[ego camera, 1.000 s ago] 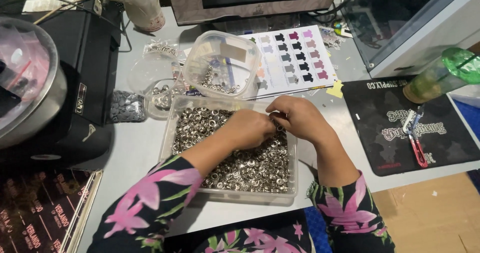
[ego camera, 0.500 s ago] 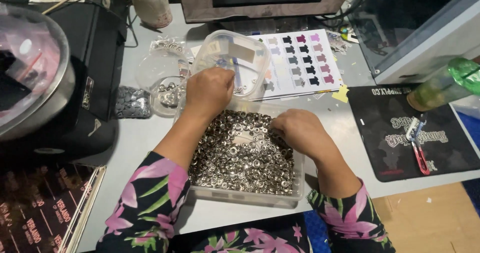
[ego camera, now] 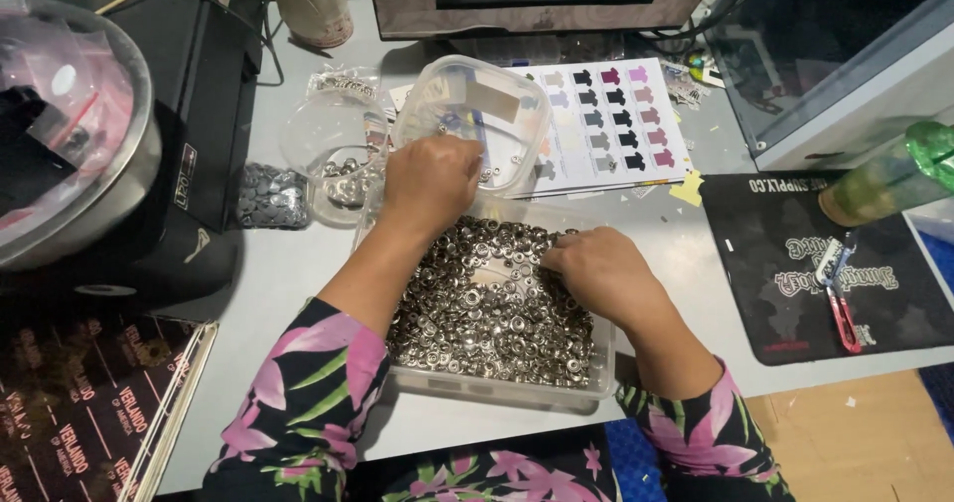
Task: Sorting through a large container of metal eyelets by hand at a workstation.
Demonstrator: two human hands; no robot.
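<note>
Grey table (ego camera: 298,273) — clear tub (ego camera: 497,388); black mat (ego camera: 795,263)

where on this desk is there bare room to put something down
One bare strip lies between the black machine and the tub of metal rings, left of the left hand. Another lies between the tub and the black mat, below the colour chart. Behind the tub it is crowded with small clear containers.
</note>
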